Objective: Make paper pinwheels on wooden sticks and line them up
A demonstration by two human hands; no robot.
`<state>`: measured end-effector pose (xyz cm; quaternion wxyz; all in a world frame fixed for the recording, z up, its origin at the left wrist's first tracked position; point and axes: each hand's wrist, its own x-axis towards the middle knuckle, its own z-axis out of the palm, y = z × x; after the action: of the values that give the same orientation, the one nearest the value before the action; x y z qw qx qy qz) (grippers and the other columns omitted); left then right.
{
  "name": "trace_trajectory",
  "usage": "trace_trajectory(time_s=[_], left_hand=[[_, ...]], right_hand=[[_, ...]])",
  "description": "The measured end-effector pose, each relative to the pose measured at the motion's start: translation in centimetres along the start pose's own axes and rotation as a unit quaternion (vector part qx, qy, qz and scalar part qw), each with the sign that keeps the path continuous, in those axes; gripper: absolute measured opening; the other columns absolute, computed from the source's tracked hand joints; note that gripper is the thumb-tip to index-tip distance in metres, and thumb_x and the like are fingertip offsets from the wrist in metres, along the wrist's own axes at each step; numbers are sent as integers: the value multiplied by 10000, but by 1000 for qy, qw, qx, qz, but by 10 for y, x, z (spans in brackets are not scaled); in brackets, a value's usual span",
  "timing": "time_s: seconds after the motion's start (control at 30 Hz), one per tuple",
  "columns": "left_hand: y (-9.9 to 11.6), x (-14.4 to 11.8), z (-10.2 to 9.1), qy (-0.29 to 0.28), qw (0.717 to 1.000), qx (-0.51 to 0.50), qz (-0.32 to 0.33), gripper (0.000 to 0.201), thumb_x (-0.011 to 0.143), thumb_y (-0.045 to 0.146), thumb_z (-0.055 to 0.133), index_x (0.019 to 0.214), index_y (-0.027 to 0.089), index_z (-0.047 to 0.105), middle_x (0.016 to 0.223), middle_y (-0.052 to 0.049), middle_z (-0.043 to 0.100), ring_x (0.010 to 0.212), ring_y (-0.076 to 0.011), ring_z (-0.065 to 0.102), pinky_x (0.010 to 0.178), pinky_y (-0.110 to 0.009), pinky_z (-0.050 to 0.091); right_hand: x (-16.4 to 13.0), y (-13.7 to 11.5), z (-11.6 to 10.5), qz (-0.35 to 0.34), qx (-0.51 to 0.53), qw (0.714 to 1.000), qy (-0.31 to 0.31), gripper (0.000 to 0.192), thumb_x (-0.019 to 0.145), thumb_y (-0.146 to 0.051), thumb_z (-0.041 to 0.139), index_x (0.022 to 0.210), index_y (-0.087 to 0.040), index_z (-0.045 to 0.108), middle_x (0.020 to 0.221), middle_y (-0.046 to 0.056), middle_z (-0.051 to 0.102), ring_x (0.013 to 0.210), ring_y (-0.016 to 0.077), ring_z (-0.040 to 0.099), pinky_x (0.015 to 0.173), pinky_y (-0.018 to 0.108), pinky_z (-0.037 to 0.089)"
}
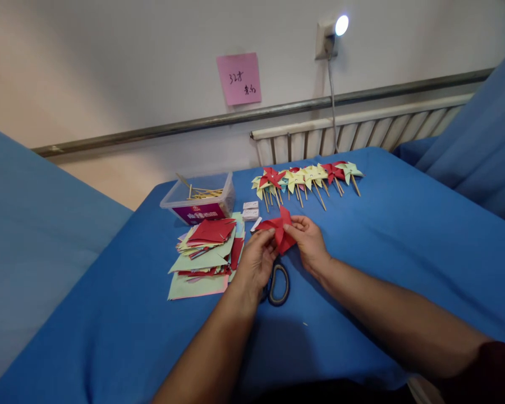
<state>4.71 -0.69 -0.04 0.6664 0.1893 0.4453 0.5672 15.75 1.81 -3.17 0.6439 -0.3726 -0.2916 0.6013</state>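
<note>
A red paper pinwheel [283, 229] with folded blades is held up between both hands, over the middle of the blue table. My left hand [258, 255] pinches it from the left near its centre. My right hand [309, 238] grips its right side between thumb and fingers. No stick shows on this pinwheel. Below the hands lies a pair of scissors [280, 287] with dark handles; the left hand hides part of them. Just beyond the left hand are small white boxes [251, 210], one of them by the red paper.
A stack of coloured paper [206, 252] lies left of the hands. Behind it stands a clear plastic box [197, 196] with wooden sticks. Several finished pinwheels [311, 177] on sticks lie along the back of the blue-covered table [382, 235], before a radiator [357, 132].
</note>
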Motion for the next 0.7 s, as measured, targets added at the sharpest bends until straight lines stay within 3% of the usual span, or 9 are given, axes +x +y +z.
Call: trace_trajectory(time_s=[0.17,0.4,0.53,0.7], left_hand=[[-2,-3,3,5,1000,5,6,224,626,232,794,792,162,661,755,-8,693,696,-121,637,684,-242,489],[-6,1,1,16,993,88,75,244,558,225,826,727,121,684,649,-23,680,590,-119,600,649,-249,468],[-3,3,0,30,992,96,77,217,538,217,826,649,126,663,593,-19,668,545,-115,589,599,-235,459],[0,2,1,12,991,115,70,221,552,219,816,711,111,705,599,-37,689,537,-121,598,587,-231,466]], right_hand=[[-1,-2,0,1,12,1000,19,367,603,-292,810,863,-209,566,706,-29,674,603,129,626,599,265,518],[-6,-2,3,10,-2,999,-35,343,613,-288,811,855,-206,581,723,-27,682,625,129,633,637,270,513],[-5,-3,3,28,11,999,-39,359,588,-282,831,841,-200,591,709,-29,688,620,121,634,638,260,511],[-2,-3,2,53,17,997,-45,381,554,-290,850,814,-188,592,693,-23,695,598,121,628,616,254,503]])
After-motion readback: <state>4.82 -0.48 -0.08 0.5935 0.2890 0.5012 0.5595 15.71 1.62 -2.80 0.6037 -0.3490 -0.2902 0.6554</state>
